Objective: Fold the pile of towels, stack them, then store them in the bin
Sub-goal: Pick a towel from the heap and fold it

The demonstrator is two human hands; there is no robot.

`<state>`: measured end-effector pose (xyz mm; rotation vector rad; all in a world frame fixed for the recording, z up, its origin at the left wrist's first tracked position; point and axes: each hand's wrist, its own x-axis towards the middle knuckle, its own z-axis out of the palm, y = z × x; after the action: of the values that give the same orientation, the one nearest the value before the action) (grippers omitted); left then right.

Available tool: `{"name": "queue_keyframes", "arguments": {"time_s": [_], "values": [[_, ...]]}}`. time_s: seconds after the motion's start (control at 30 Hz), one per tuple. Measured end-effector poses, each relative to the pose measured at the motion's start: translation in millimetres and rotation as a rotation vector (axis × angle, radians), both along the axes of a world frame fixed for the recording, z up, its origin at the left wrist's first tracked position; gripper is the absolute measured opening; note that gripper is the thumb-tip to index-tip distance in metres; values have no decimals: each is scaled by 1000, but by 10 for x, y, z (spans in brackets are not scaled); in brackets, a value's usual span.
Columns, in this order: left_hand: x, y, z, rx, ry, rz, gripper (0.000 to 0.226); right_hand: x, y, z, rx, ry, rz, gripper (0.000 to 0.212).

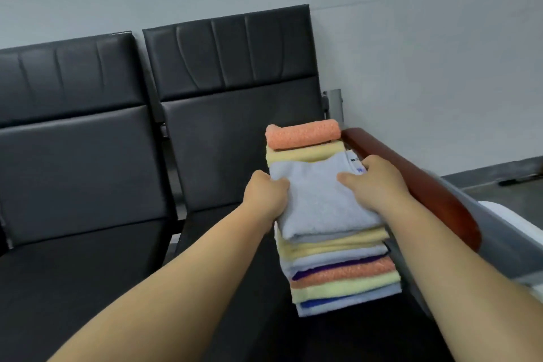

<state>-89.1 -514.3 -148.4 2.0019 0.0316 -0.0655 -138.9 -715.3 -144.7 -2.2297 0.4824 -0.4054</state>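
Observation:
A stack of several folded towels (343, 276) in yellow, blue, purple and orange rests on the black seat at the right. A folded grey-blue towel (320, 203) lies on top of it. My left hand (266, 195) grips that towel's left edge, thumb on top. My right hand (379, 182) holds its right side, thumb across the top and fingers over the far corner by the label. Behind it are a folded orange towel (302, 134) lying over a yellow one (302, 153). No bin can be clearly made out.
A row of black padded chairs (117, 156) stands against a grey wall. A reddish-brown wooden armrest (411, 176) runs along the right of the stack. Beyond it is a white and grey object (511, 226), partly cut off, and grey floor.

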Motion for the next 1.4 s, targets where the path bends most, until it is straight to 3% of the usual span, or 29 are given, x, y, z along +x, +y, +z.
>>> {"name": "queue_keyframes", "arguments": {"time_s": [0.07, 0.1, 0.17, 0.23, 0.27, 0.37, 0.43, 0.57, 0.7, 0.93, 1.1, 1.23, 1.33, 1.4], "values": [[15, -104, -241, 100, 54, 16, 20, 35, -119, -298, 23, 137, -5, 40], [9, -117, -346, 127, 112, 31, 28, 56, -148, -434, 94, 222, -5, 52], [-22, -130, -512, 75, 274, 100, 60, 69, -197, -635, 362, 370, 27, 94], [-21, -103, -628, -73, 481, 164, 92, 66, -226, -722, 552, 430, 112, 98], [-17, -78, -657, -138, 579, 155, 92, 86, -239, -743, 587, 439, 139, 96], [-118, -48, -587, -206, 722, 4, 49, 112, -234, -757, 607, 454, 157, 84], [-166, -26, -551, -229, 767, -80, 43, 103, -211, -744, 627, 465, 165, 77], [-253, -7, -479, -274, 758, -127, 46, 76, -236, -749, 691, 542, 184, 67], [-339, 37, -403, -274, 750, -141, 56, 34, -221, -759, 771, 632, 268, 71], [-416, 262, -391, -295, 717, -71, 52, -15, 3, -737, 828, 609, 323, 64], [-427, 473, -343, -330, 657, -78, 67, -89, 236, -671, 991, 612, 366, 61], [-376, 785, -315, -369, 522, 8, 34, -46, 539, -646, 992, 591, 350, 65], [-332, 1089, -235, -241, 534, 96, 39, 68, 887, -722, 968, 546, 368, 66], [-269, 1266, -200, -259, 576, 96, 43, 178, 1100, -818, 944, 514, 382, 76]]}}
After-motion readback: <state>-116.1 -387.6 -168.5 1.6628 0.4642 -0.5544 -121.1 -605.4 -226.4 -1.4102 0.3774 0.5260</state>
